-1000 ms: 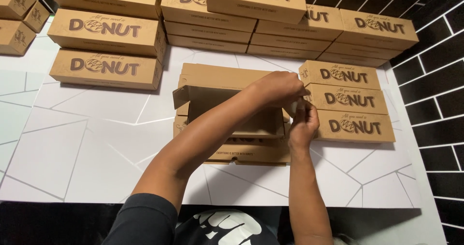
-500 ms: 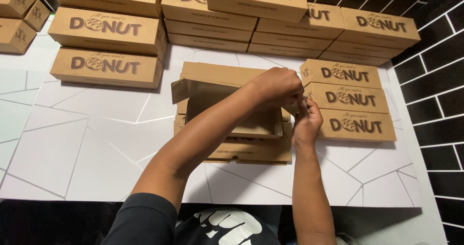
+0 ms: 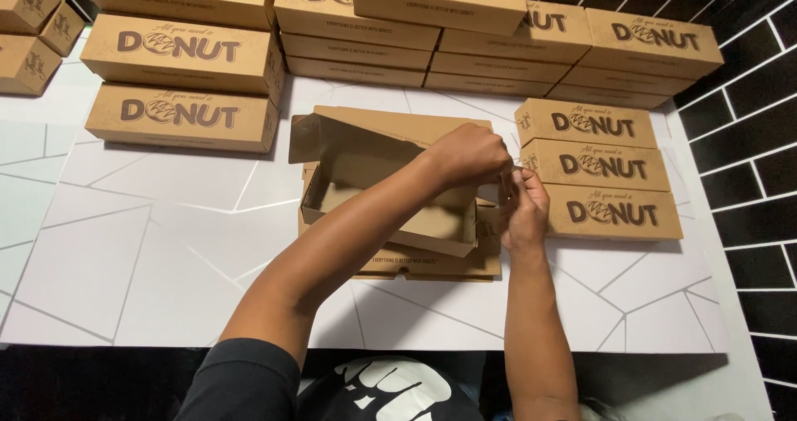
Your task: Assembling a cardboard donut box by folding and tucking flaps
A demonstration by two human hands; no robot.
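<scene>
Head camera looks down on a person folding a brown cardboard box [image 3: 390, 193] at the middle of a white table [image 3: 149, 247]. Both hands meet at the box's right end. The left hand [image 3: 471, 154] reaches across the open box, and its grip is pinched together on the end flap [image 3: 506, 190]. The right hand [image 3: 521, 209] comes up from below, its grip also closed on that same flap, fingertips touching those of the left hand. The box sits half-formed, its lid [image 3: 365, 134] raised and tilted at the far side, and it rests on a small pile of flat blanks [image 3: 432, 263] just beneath both grips.

Several risks follow from this arrangement, as a judgement. The flap looks thin, so a hard pinch could crease or tear it at the fold rather than seat it. All the force is at one end, and the box lies on loose blanks, so it could slide or twist away from the grips toward the left. The raised lid is unsupported and could drop shut onto the left forearm. Just to the right of the grips stands a stack of finished boxes [image 3: 606, 168]; a sideways push could knock it out of line. More finished boxes [image 3: 178, 80] lie well beyond the grips, out of harm's way.
</scene>
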